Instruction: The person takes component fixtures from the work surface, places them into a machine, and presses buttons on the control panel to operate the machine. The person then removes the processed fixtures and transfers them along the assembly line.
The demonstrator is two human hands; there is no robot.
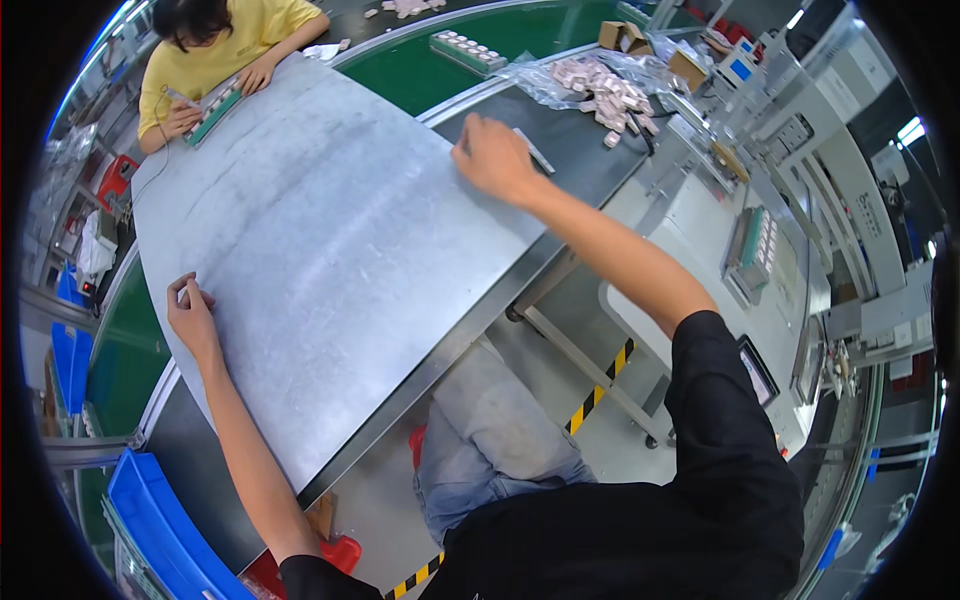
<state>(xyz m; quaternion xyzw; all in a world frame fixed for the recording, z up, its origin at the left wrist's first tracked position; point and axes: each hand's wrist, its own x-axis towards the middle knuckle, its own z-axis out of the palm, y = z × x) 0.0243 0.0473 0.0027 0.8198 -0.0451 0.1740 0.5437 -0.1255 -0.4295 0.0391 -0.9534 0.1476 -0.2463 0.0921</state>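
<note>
A wide grey metal tabletop (330, 270) stretches out in front of me. Near its left edge is my left hand (191, 315), with loosely bent fingers apart and nothing visible in them. Across the table, my right hand (494, 160) is over the far right edge, its fingers curled in. Whatever those fingers may hold is hidden. Just beyond the right hand, a thin light-coloured bar (534, 152) lies on the dark side surface (560, 185).
Opposite me, a person in a yellow shirt (235, 45) handles a green strip (214, 117). Small pale pink blocks (605, 92) are heaped at the back right. A white machine (690, 225) stands to the right. A blue bin (165, 525) is at lower left.
</note>
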